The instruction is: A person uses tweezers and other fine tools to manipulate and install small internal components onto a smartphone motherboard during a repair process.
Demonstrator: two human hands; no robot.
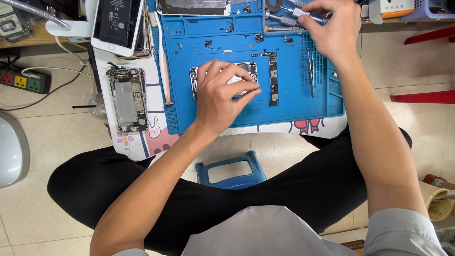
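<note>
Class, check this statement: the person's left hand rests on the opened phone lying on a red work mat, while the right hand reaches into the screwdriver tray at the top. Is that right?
Not quite: the work mat is blue, not red, as the head view shows. The left hand does rest on the opened phone there, and the right hand reaches into the screwdriver tray at the top.

left hand [222, 97] on phone [222, 79], blue mat [294, 106]

A phone repair workshop: blue repair mat [284, 106], opened phones [127, 98], screwdrivers [284, 20], tweezers [310, 71].
</note>
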